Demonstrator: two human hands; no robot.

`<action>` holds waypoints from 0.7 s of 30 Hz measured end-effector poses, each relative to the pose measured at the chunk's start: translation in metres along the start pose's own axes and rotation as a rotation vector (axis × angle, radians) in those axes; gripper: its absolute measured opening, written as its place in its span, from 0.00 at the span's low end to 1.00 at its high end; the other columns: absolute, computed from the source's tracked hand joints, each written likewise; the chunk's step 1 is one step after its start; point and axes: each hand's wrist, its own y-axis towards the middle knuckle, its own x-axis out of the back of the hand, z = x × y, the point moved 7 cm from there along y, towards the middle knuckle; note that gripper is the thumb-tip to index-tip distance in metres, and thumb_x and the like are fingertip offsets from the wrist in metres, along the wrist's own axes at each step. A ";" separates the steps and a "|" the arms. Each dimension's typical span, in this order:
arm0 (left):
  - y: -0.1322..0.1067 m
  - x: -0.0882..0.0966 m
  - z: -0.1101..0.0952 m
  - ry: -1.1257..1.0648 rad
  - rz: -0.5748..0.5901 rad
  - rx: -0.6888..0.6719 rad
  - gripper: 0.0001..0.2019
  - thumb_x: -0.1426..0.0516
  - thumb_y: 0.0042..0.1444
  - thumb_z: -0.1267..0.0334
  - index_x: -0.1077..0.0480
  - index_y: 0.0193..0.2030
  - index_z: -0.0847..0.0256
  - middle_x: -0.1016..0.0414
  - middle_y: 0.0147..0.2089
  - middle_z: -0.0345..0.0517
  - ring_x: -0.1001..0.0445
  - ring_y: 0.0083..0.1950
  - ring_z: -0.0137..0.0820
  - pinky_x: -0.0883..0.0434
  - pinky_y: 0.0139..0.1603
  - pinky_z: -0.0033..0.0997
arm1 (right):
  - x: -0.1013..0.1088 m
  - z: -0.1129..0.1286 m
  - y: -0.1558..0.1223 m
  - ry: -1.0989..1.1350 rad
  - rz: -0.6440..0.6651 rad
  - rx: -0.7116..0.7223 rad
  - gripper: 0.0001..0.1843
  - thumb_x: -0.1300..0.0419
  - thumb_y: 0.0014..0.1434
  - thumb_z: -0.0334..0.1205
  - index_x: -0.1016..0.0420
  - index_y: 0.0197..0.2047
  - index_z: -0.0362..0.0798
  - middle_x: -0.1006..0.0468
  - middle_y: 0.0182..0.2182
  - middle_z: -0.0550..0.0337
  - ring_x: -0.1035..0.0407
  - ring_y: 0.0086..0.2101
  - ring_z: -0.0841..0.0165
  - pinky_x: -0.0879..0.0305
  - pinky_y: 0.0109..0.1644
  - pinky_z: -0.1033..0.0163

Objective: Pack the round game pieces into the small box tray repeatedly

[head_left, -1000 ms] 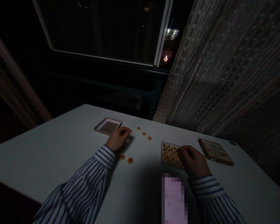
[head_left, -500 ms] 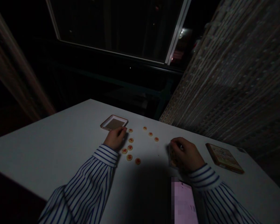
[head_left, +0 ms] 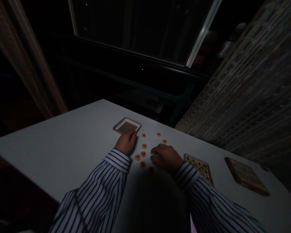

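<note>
My left hand [head_left: 126, 142] rests on the table beside the near right corner of a shallow open box lid [head_left: 116, 129]. Its fingers are curled in, and whatever they may hold is hidden. Round xiangqi pieces with red characters lie just right of it, among them one piece [head_left: 144, 146] and another piece [head_left: 137, 157]. Over the table, right of these pieces, my right hand [head_left: 167, 157] has thumb and fingertips apart, with nothing visible between them. A small tray of pieces [head_left: 199, 165] sits behind my right wrist, partly covered by the sleeve.
On the right of the white table [head_left: 70, 139] lies a flat box with a printed cover [head_left: 247, 174]. A phone's lit edge [head_left: 192, 225] shows under my right forearm. String curtains [head_left: 252, 97] hang beyond the right edge, and a dark window stands behind.
My right hand has moved left from the tray to the loose pieces, uncovering part of the tray. My left hand stays near the lid. The view has shifted, and my forearm now covers most of the phone.
</note>
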 end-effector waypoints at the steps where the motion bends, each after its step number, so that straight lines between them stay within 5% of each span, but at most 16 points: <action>1: 0.000 0.000 0.001 0.001 0.000 0.010 0.19 0.57 0.57 0.56 0.31 0.42 0.61 0.25 0.38 0.50 0.28 0.40 0.36 0.35 0.40 0.31 | -0.004 0.005 0.004 -0.009 0.031 0.015 0.16 0.49 0.54 0.45 0.30 0.43 0.49 0.28 0.38 0.55 0.35 0.39 0.67 0.44 0.43 0.62; 10: 0.001 0.001 0.004 0.034 0.013 0.050 0.19 0.58 0.57 0.56 0.31 0.42 0.62 0.25 0.39 0.50 0.28 0.41 0.35 0.35 0.42 0.30 | -0.027 0.036 0.032 -0.062 0.074 0.056 0.19 0.51 0.54 0.50 0.29 0.42 0.50 0.30 0.38 0.55 0.37 0.38 0.65 0.44 0.40 0.61; 21: 0.001 0.000 0.009 0.013 -0.001 0.070 0.18 0.57 0.57 0.56 0.31 0.42 0.62 0.26 0.39 0.50 0.29 0.41 0.35 0.35 0.41 0.30 | -0.032 0.046 0.041 -0.136 0.112 0.036 0.17 0.51 0.52 0.48 0.28 0.35 0.47 0.30 0.35 0.52 0.36 0.37 0.63 0.43 0.38 0.59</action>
